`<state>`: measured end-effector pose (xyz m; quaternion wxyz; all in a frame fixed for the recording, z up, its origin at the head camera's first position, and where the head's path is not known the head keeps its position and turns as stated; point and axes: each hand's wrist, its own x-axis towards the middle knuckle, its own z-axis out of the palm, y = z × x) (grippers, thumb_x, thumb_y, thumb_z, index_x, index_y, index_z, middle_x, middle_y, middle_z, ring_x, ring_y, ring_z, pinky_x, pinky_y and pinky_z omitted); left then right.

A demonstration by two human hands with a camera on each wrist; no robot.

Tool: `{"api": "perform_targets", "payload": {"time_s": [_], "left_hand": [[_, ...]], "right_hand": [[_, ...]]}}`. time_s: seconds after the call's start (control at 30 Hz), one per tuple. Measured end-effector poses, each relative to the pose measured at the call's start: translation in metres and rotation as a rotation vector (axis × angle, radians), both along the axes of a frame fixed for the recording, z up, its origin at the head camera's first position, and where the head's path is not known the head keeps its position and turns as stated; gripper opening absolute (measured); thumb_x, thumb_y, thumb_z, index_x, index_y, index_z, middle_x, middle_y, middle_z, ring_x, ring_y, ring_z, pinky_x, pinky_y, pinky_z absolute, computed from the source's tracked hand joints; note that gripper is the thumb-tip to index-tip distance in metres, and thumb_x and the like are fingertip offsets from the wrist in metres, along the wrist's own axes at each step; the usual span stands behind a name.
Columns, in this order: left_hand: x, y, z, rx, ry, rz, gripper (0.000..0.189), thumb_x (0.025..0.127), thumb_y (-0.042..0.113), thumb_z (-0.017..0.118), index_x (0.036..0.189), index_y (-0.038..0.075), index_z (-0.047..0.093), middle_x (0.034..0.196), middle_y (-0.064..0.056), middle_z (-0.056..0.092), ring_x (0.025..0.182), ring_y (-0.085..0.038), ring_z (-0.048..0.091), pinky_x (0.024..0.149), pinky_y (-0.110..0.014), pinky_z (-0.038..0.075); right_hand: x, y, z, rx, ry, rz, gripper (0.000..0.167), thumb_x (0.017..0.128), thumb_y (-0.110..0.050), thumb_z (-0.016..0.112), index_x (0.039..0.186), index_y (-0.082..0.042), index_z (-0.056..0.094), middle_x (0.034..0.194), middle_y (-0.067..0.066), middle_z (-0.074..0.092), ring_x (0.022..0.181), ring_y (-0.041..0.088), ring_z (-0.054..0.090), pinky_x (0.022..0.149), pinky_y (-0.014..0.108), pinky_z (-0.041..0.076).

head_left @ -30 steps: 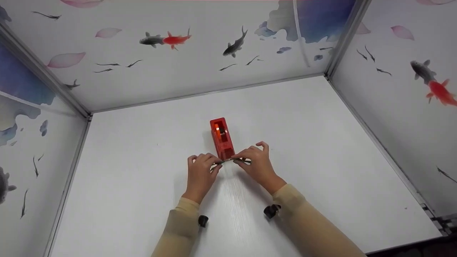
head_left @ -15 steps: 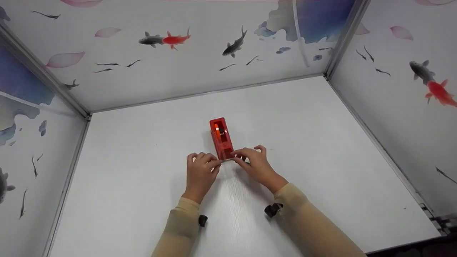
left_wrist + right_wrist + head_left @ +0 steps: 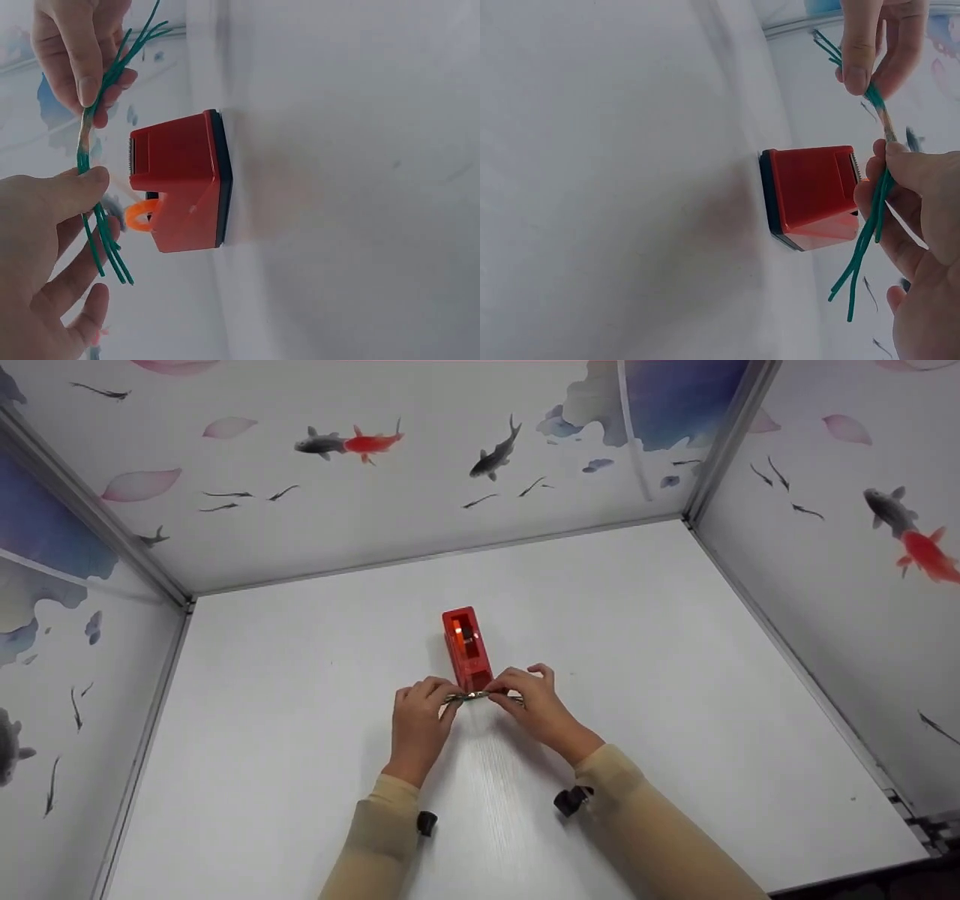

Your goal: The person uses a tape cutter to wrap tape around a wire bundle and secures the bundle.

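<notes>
A thin bundle of green wires (image 3: 84, 159) has a copper-coloured middle, and several loose ends fan out on both sides. My left hand (image 3: 418, 724) pinches it on one side of that middle between thumb and fingers. On the other side my right hand (image 3: 538, 706) pinches it the same way. In the right wrist view the green strands (image 3: 859, 255) hang past my right fingers. Just beyond the bundle stands a red tape dispenser (image 3: 474, 666), its toothed edge towards me and an orange ring (image 3: 139, 214) in it. Neither hand visibly grips the dispenser.
A white tabletop (image 3: 300, 675) lies under both hands. Walls printed with fish and petals enclose the back (image 3: 420, 502) and both sides, joined by metal corner posts (image 3: 724, 442). Each forearm carries a small black camera (image 3: 573, 801).
My fingers have shifted slightly along the bundle, and more of its middle shows between the hands than half a second ago. The tape dispenser has stayed in place.
</notes>
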<state>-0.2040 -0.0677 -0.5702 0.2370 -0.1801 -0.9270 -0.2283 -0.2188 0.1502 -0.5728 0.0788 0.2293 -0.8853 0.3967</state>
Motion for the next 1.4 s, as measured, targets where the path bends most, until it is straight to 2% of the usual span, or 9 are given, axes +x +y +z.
{"api": "perform_targets", "payload": {"time_s": [0.13,0.23,0.63,0.87,1.07,1.4], "left_hand": [[0.0009,0.0004,-0.0005,-0.036,-0.105,0.034,0.021,0.096,0.032,0.074,0.114,0.022,0.077,0.105,0.003,0.075,0.101,-0.018,0.067,0.093,-0.044,0.049],[0.0004,0.0005,-0.001,-0.048,-0.126,0.03,0.02,0.098,0.033,0.07,0.115,0.024,0.078,0.104,0.004,0.075,0.102,-0.019,0.066,0.095,-0.047,0.048],[-0.001,-0.001,-0.002,-0.028,-0.099,0.004,0.015,0.099,0.032,0.068,0.109,0.025,0.078,0.099,0.004,0.075,0.101,-0.02,0.067,0.097,-0.05,0.046],[-0.0009,-0.0014,-0.0015,-0.026,-0.099,-0.019,0.011,0.095,0.027,0.073,0.105,0.025,0.078,0.098,0.005,0.074,0.101,-0.019,0.065,0.099,-0.05,0.044],[0.0003,-0.0009,-0.0011,-0.026,-0.099,-0.024,0.012,0.094,0.027,0.075,0.105,0.025,0.078,0.099,0.005,0.073,0.101,-0.018,0.065,0.1,-0.05,0.044],[-0.0005,-0.0005,-0.0007,-0.051,-0.03,-0.045,0.011,0.092,0.022,0.079,0.103,0.022,0.077,0.098,0.003,0.07,0.1,-0.018,0.065,0.098,-0.051,0.045]], "right_hand": [[0.0006,0.0016,0.0012,-0.003,0.027,-0.009,0.013,0.097,-0.017,0.073,0.109,-0.019,0.077,0.102,-0.006,0.075,0.1,0.013,0.07,0.107,0.057,0.024],[0.0009,0.0027,0.0021,0.008,0.066,-0.017,0.013,0.096,-0.017,0.074,0.108,-0.019,0.078,0.102,-0.005,0.075,0.099,0.014,0.07,0.107,0.058,0.024],[-0.0006,0.0054,-0.0024,0.055,0.203,-0.011,0.014,0.091,-0.014,0.079,0.104,-0.02,0.08,0.103,-0.003,0.074,0.102,0.016,0.069,0.107,0.059,0.023],[0.0002,0.0051,-0.0009,0.064,0.254,-0.015,0.015,0.089,-0.013,0.081,0.102,-0.022,0.081,0.103,-0.003,0.073,0.103,0.017,0.067,0.108,0.059,0.023],[0.0017,0.0046,-0.0009,0.081,0.254,-0.022,0.016,0.089,-0.013,0.082,0.101,-0.023,0.082,0.103,-0.003,0.072,0.103,0.017,0.067,0.109,0.059,0.023],[0.0004,0.0034,0.0008,0.123,0.262,-0.04,0.015,0.086,-0.014,0.084,0.099,-0.021,0.083,0.101,-0.003,0.072,0.101,0.017,0.067,0.11,0.06,0.023]]}}
